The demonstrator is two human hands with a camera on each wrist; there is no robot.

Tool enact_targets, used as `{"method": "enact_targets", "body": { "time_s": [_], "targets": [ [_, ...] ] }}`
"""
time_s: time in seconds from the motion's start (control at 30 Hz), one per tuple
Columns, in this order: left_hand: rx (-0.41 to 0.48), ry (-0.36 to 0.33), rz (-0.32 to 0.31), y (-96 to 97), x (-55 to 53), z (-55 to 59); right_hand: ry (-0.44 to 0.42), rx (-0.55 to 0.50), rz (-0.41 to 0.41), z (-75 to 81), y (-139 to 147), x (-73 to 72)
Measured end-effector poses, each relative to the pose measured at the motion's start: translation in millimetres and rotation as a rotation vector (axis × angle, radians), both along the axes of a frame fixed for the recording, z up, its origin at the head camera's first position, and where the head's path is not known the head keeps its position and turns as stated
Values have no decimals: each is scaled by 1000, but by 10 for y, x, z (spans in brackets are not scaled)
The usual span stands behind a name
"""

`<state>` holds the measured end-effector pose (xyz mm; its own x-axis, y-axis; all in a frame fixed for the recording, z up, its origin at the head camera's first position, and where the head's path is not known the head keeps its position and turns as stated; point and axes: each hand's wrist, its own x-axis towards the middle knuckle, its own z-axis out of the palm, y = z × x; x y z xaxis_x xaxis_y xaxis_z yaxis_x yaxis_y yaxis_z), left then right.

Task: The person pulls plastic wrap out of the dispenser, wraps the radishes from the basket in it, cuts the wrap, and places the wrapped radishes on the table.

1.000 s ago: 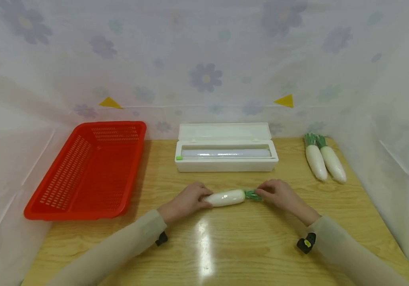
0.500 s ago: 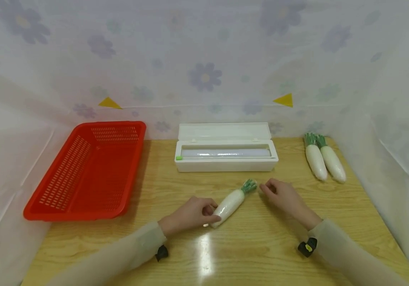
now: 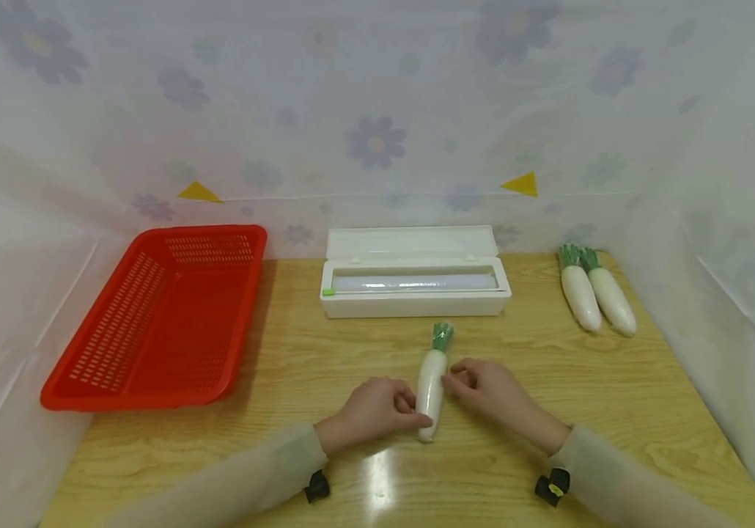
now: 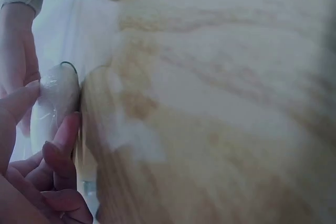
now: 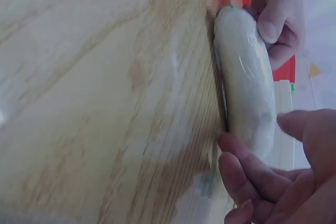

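A white radish (image 3: pixel 432 381) with a green top lies on the table, its top pointing away from me. Shiny clear film covers it, as the right wrist view of the radish (image 5: pixel 244 72) shows. My left hand (image 3: pixel 377 411) pinches the lower end between thumb and fingers. On the other side, my right hand (image 3: pixel 492 389) has its fingertips at the radish's right edge; in the right wrist view its thumb and fingers stand spread around the body, without a clear grip. The left wrist view shows the left fingers at the radish's near end (image 4: pixel 52 103).
Behind the radish stands a white cling film box (image 3: pixel 417 304), lid up, with a film roll (image 3: pixel 417 282) inside. A red plastic basket (image 3: pixel 179 330) is at the left. Two more radishes, one left (image 3: pixel 580 297) and one right (image 3: pixel 613 301), lie at the back right.
The radish has turned from lying crosswise to pointing away from me. My right hand let go of its green top and came down beside its body. The left hand moved right and nearer me.
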<state>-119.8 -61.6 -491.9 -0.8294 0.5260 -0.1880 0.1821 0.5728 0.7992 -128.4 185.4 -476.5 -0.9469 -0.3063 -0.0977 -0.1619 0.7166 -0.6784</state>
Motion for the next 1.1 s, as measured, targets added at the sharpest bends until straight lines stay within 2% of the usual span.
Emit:
{"method": "enact_targets", "body": {
  "time_s": [0.13, 0.33, 0.5, 0.63, 0.8, 1.0, 1.1],
  "targets": [
    [0, 15, 7, 70, 32, -27, 14, 68, -42, 27, -55, 6],
    [29, 49, -16, 156, 36, -37, 92, 156, -63, 52, -147, 9],
    [33, 61, -90, 137, 22, -56, 71, 208, -59, 70, -192, -2],
    [28, 114, -154, 28, 2, -68, 42, 227, -53, 87, -201, -10],
    [-3, 166, -116, -164, -34, -49, 0, 223, -57, 104, -208, -19],
    [-43, 193, -68, -346, -73, 0, -48, 219, -85, 125, -179, -4],
    [-84, 271, -60, -410, -89, 13, -19, 210, -78, 196, -137, 12]
  ]
}}
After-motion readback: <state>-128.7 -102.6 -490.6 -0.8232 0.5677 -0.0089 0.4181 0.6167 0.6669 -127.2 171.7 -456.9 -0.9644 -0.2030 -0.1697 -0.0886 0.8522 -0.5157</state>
